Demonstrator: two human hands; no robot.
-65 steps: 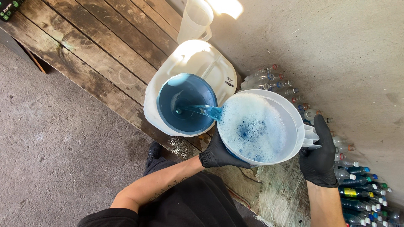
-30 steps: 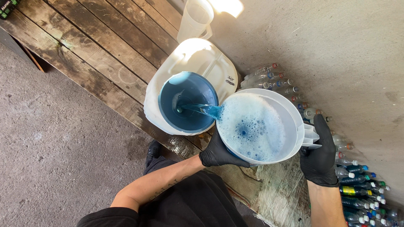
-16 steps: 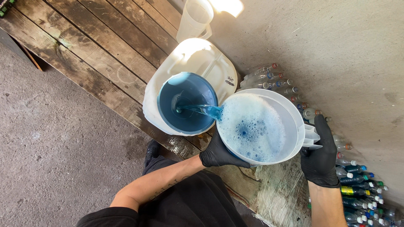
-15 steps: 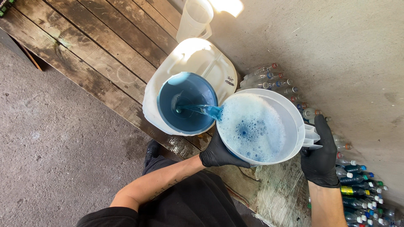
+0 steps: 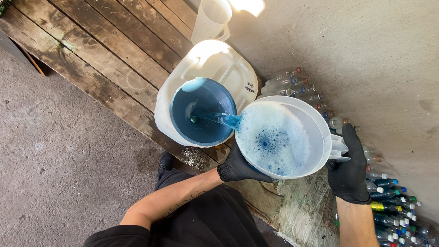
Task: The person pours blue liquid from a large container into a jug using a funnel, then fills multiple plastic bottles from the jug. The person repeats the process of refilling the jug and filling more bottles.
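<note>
A large white plastic jug point(image 5: 315, 123) holds foamy blue liquid and is tipped to the left. My left hand point(image 5: 238, 167), in a black glove, props the jug from below. My right hand point(image 5: 350, 167), also gloved in black, grips the jug's handle. A thin blue stream runs from the spout into a blue funnel point(image 5: 203, 112). The funnel sits in the top of a white plastic canister point(image 5: 219, 61) that stands on a wooden pallet point(image 5: 100, 55).
An empty clear measuring jug point(image 5: 211, 20) stands behind the canister. Several plastic bottles point(image 5: 388, 196) with coloured caps lie in a row along the grey wall at the right. Concrete floor point(image 5: 64, 174) lies to the left. My dark shoe point(image 5: 164, 162) stands by the pallet's edge.
The pouring goes on in the same pose. The jug and both hands have barely moved.
</note>
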